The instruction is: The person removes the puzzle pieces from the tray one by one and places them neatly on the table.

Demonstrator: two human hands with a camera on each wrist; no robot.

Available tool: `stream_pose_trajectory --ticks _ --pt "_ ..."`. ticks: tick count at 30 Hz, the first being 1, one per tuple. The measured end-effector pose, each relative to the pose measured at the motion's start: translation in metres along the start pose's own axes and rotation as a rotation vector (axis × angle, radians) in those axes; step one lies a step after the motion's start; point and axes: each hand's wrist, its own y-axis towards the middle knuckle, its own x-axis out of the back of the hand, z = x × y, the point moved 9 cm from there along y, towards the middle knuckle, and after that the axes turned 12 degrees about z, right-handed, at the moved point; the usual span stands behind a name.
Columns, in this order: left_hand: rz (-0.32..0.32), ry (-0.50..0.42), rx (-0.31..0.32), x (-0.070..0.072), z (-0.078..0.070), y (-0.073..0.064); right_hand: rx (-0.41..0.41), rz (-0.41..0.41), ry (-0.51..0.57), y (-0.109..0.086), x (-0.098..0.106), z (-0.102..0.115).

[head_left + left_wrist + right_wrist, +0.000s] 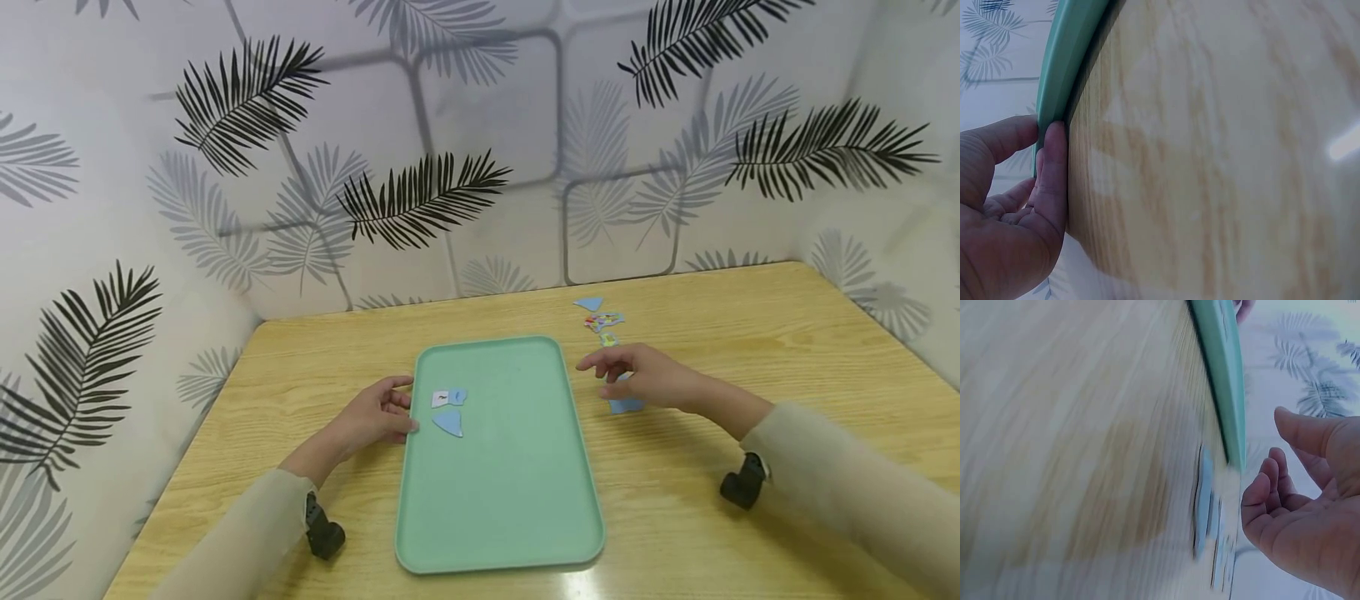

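Note:
A green rectangular tray (510, 500) lies on the table. On its upper left part are a small white-and-blue puzzle piece pair (448, 397) and a light blue puzzle piece (449, 422). My left hand (375, 414) holds the tray's left rim; in the left wrist view the thumb and fingers meet the green edge (1063, 62) from both sides. To the right of the tray, my right hand (648, 379) hovers over blue pieces (626, 406), partly hiding them. Its fingers are loosely bent with nothing between them, as the right wrist view of the hand (1310, 500) shows.
Beyond the right hand lie a yellow-green piece (608, 339), a multicoloured piece (603, 321) and a blue triangular piece (589, 303). The wooden table (750, 333) ends against a leaf-patterned wall (495, 233). Dark wrist cameras (324, 529) hang under both sleeves.

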Motion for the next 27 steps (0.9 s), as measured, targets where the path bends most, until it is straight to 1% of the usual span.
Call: stream_pose_trajectory --ticks 6,10,14,19,23,27 --pt "-0.002 -0.004 0.007 0.000 0.001 0.000 0.052 0.005 0.041 0.021 -0.014 0.018" --pt "0.010 -0.001 -0.006 -0.001 -0.001 0.000 0.061 0.009 0.086 0.037 -0.025 0.027" --pt "0.015 -0.002 -0.016 -0.002 -0.001 -0.001 0.054 0.010 0.106 0.053 -0.039 0.035" --pt "0.011 -0.006 -0.016 0.000 -0.001 -0.001 0.047 0.032 0.116 0.074 -0.056 0.042" --pt "0.013 -0.008 -0.022 0.000 -0.002 -0.001 0.010 0.066 0.131 0.091 -0.069 0.045" --pt "0.014 -0.012 -0.026 0.000 -0.003 -0.001 -0.028 0.086 0.094 0.107 -0.079 0.048"
